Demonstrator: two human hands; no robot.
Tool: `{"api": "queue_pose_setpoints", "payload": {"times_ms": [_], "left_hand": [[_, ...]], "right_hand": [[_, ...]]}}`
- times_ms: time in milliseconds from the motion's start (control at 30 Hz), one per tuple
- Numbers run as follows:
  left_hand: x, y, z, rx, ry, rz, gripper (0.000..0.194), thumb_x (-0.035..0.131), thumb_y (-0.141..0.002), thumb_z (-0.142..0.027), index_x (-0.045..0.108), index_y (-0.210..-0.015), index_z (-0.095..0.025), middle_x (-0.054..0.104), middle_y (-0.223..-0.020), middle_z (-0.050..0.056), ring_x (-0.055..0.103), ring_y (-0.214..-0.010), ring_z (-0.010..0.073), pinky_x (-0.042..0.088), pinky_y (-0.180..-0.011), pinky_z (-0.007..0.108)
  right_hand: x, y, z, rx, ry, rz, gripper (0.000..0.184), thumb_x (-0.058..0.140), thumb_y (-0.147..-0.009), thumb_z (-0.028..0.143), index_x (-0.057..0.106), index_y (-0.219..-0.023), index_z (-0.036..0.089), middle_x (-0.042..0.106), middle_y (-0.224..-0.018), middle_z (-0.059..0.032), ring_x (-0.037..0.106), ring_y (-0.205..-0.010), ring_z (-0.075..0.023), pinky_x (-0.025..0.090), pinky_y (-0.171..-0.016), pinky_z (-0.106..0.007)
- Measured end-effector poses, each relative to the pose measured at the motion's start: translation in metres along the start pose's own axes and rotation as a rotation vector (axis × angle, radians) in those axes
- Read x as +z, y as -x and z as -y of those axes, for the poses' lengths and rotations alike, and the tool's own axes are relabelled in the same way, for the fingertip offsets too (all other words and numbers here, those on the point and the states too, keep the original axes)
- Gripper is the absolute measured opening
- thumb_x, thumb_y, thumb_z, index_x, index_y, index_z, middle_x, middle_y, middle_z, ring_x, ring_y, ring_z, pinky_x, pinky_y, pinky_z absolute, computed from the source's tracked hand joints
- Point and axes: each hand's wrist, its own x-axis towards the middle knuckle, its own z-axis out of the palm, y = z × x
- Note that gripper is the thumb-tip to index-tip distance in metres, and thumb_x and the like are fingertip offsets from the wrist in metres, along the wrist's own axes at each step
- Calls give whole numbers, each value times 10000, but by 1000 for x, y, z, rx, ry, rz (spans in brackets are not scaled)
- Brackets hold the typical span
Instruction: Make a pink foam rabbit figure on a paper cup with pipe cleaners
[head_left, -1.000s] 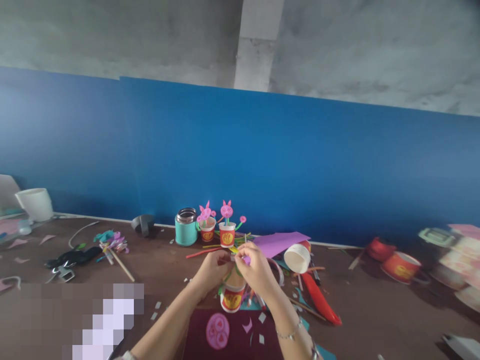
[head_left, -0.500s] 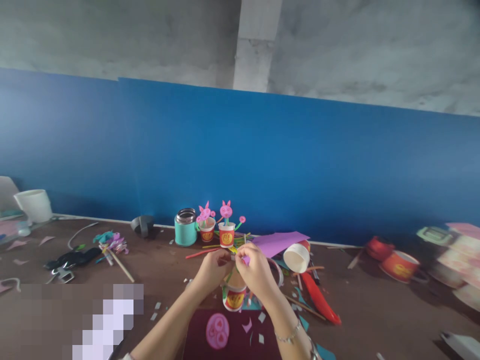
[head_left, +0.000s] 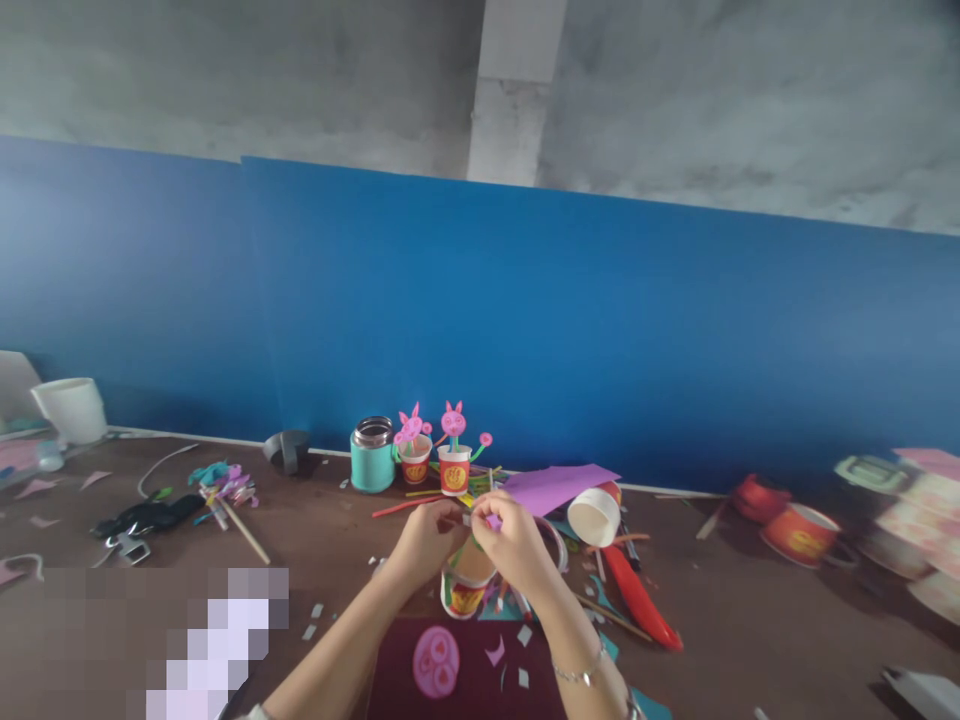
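My left hand (head_left: 431, 535) and my right hand (head_left: 506, 530) meet above a red and white paper cup (head_left: 465, 597). The fingers of both are pinched close together around something tiny, partly hidden; a small pale bit shows between the fingertips. The cup leans slightly beneath my hands, with a green strip, possibly a pipe cleaner, at its opening. A round pink paper face (head_left: 436, 662) lies on a dark maroon mat (head_left: 397, 695) nearer me. Behind my hands stand two similar cups, one (head_left: 454, 471) directly ahead and another (head_left: 415, 462) to its left, both bearing pink paper animal heads.
A teal thermos (head_left: 372, 460) stands left of the decorated cups. Purple paper (head_left: 555, 487), a tipped white cup (head_left: 594, 515) and a red pouch-like item (head_left: 643, 600) lie to the right. Paper scraps are scattered about. A blue partition (head_left: 480, 320) rises behind the table.
The paper cup beneath my hands has shifted slightly left and tilted. My hands stay nearly in place, fingertips still together.
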Motion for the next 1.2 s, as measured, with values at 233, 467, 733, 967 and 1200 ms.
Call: {"api": "queue_pose_setpoints", "payload": {"times_ms": [233, 467, 733, 967, 1200], "left_hand": [[1, 1, -5, 11, -8, -7, 152, 566, -642, -194, 674, -717, -118, 647, -650, 21, 570, -616, 154, 408, -564, 223], [0, 1, -3, 28, -10, -2, 144, 567, -653, -209, 667, -701, -118, 649, -651, 33, 575, -615, 157, 410, -556, 223], [-3, -2, -2, 71, -25, 45, 135, 603, -665, -238, 662, -684, -118, 632, -648, 21, 549, -633, 147, 407, -577, 217], [-8, 2, -10, 92, -46, 115, 181, 546, -710, -259, 649, -688, -112, 581, -614, 2, 472, -586, 124, 350, -539, 209], [-7, 1, -8, 103, -83, 90, 188, 520, -700, -225, 665, -719, -108, 609, -669, 29, 507, -650, 155, 379, -595, 228]], "right_hand": [[3, 0, -5, -45, 138, -43, 126, 487, -701, 97, 569, -647, 177, 647, -797, -71, 601, -800, -208, 439, -767, -297], [2, 0, -3, -31, 155, -54, 136, 496, -699, 86, 569, -637, 183, 662, -805, -71, 615, -805, -212, 447, -771, -298], [3, 1, -3, -73, 222, -88, 148, 505, -697, 70, 578, -644, 187, 660, -789, -62, 615, -804, -208, 444, -756, -285], [-4, 4, 5, -104, 363, -43, 142, 517, -735, 82, 603, -682, 181, 655, -824, -56, 596, -847, -223, 396, -757, -311], [-7, 5, 11, -101, 328, -49, 162, 506, -737, 88, 595, -649, 191, 655, -778, -50, 603, -805, -208, 406, -740, -288]]}}
